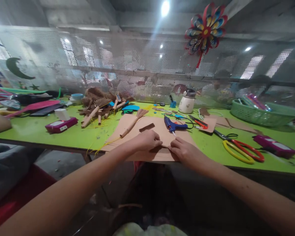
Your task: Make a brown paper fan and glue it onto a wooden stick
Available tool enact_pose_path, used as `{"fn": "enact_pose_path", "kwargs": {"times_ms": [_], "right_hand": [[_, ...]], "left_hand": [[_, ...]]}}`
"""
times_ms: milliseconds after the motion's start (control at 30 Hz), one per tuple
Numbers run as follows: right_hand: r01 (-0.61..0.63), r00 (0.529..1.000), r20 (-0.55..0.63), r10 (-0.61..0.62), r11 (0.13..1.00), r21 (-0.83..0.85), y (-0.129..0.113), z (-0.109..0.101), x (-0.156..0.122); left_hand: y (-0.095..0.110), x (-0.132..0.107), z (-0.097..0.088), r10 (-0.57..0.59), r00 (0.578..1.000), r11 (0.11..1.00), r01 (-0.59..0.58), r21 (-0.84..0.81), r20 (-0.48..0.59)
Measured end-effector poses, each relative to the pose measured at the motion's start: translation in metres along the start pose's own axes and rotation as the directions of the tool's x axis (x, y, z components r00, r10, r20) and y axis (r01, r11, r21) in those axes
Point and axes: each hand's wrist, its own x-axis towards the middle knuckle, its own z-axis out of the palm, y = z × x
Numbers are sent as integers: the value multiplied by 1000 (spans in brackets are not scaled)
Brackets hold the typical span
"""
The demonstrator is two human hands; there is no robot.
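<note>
My left hand (148,141) and my right hand (184,149) are close together at the table's front edge, fingers pinched. Between them runs a thin brown paper strip (165,146), held at both ends; the fingers partly hide it. Beneath lies a large brown paper sheet (120,147). On this sheet, just beyond my left hand, is a small dark-brown fringed paper piece (147,127). A rolled paper tube with a fringed end (132,126) lies to its left. Just past my right hand rests a blue glue gun (174,125), with a white stick at its near side.
Scissors with yellow and red handles (243,150), a purple box (275,146) and a green basket (265,113) are on the right. A white jar (186,102) stands behind. To the left are piled brown paper rolls (95,108), another purple box (61,124) and a person's arm (0,123).
</note>
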Motion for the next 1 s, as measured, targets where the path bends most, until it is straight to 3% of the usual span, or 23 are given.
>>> {"fn": "enact_pose_path", "kwargs": {"times_ms": [133, 267, 400, 567, 733, 833, 900, 1000], "right_hand": [[-19, 1000, 3, 19, 998, 59, 0, -1, -2], [-63, 998, 9, 63, 981, 183, 4, -12, 3], [-126, 991, -7, 134, 947, 294, 15, -20, 16], [-139, 990, 78, 116, 860, 491, 24, -18, 31], [-159, 986, 62, 154, 773, 614, 14, -21, 30], [-142, 989, 59, 135, 769, 623, 7, -24, 28], [-117, 993, 57, 104, 795, 595, 5, -26, 28], [-87, 996, 49, 72, 826, 557, 7, -30, 30]], "left_hand": [[6, 3, 4, -44, 997, 999, 43, 11, 67], [6, 2, 2, -70, 989, 993, 82, -83, 132], [9, -3, 1, -59, 995, 977, 74, -198, 80], [12, -14, 1, -39, 999, 961, 27, -274, -38], [10, -27, 2, -41, 998, 905, 54, -421, 40], [8, -32, 5, -65, 995, 859, 95, -503, 78], [9, -34, 6, -75, 996, 871, 86, -484, 41], [11, -34, 6, 50, 984, 970, -89, -226, -173]]}}
